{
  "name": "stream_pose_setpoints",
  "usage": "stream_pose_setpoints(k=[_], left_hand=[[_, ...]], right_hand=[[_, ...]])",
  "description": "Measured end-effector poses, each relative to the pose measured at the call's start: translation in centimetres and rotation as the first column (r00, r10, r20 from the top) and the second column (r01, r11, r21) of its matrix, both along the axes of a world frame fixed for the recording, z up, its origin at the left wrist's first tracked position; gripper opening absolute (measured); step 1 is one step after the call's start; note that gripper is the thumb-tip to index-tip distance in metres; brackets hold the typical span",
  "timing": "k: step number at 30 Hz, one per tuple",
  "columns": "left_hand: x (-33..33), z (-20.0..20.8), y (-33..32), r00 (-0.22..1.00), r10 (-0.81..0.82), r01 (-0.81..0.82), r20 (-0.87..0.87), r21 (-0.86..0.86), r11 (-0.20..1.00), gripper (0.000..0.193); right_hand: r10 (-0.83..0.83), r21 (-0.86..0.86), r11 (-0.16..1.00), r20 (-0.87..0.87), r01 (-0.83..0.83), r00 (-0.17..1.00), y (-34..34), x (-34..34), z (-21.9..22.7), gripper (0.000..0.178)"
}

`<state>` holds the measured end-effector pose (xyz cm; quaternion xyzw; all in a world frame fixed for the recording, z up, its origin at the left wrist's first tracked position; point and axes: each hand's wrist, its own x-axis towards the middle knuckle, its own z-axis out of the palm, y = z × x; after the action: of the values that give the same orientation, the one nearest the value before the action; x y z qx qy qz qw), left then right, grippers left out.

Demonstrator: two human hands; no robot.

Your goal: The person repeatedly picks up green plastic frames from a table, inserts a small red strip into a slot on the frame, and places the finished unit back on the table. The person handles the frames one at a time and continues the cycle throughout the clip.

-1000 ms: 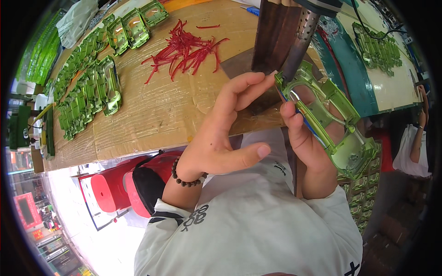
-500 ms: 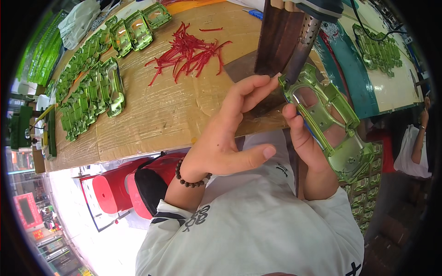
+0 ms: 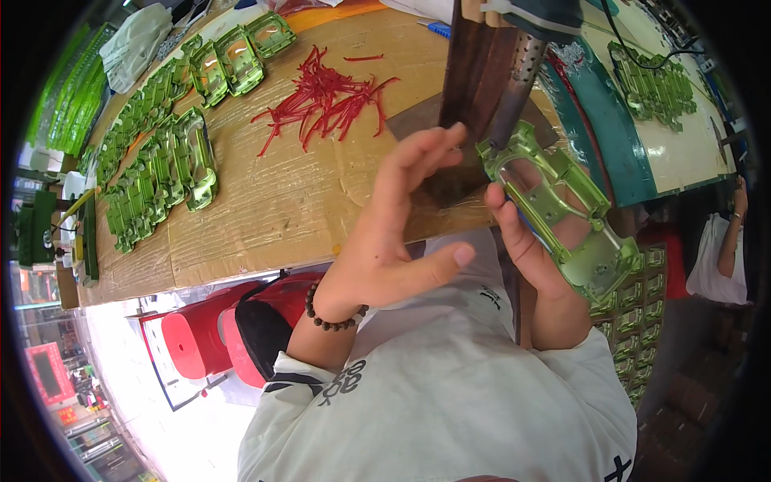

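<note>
A translucent green plastic frame [image 3: 566,205] with large openings is tilted in my right hand [image 3: 530,249], whose fingers grip its left edge from below. The frame's far end sits at the dark tip of a heating tool with a perforated metal barrel [image 3: 520,76]; I cannot tell whether they touch. My left hand [image 3: 393,225] hovers to the left of the frame, its fingers apart, with nothing in it. A dark bead bracelet [image 3: 329,323] circles my left wrist.
Red strips [image 3: 321,96] lie heaped on the brown table [image 3: 265,213]. Several green frames [image 3: 161,173] stand in rows at the left. A rusty metal post [image 3: 474,72] rises beside the tool. More green frames [image 3: 654,80] lie far right. Red stools [image 3: 201,333] stand below the table.
The green frame has shifted slightly left and upward with my right hand. My left hand has drawn a little away from it to the left. The view has shifted slightly.
</note>
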<state>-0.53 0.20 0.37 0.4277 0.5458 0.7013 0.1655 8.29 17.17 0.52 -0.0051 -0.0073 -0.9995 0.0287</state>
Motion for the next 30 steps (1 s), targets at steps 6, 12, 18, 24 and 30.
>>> stream_pose_setpoints(k=[6,12,18,24,30], left_hand=[[0.1,-0.4,-0.4,0.977,0.167,-0.187,0.129,0.164,0.969,0.073],[0.4,-0.9,-0.4,0.971,0.221,-0.237,0.094,0.218,0.947,0.070],[0.5,-0.6,-0.2,0.968,0.234,-0.248,0.087,0.217,0.944,0.062],[0.7,-0.5,-0.3,0.946,0.323,-0.322,0.022,0.164,0.932,0.054],[0.8,-0.6,-0.2,0.944,0.329,-0.324,-0.005,0.160,0.933,0.053]], right_hand=[[0.038,-0.102,0.994,0.086,-0.029,0.996,2.9,2.2,0.7,0.054],[-0.313,0.603,0.773,0.092,0.197,0.945,10.5,2.5,3.1,0.056],[-0.621,0.992,-0.130,-0.077,-0.005,0.780,19.4,-2.0,2.3,0.045],[-0.448,0.214,-0.893,-0.516,-0.397,0.730,21.9,-7.2,3.6,0.027],[-0.336,0.062,-0.924,-0.608,-0.379,0.720,25.7,-9.0,1.1,0.027]])
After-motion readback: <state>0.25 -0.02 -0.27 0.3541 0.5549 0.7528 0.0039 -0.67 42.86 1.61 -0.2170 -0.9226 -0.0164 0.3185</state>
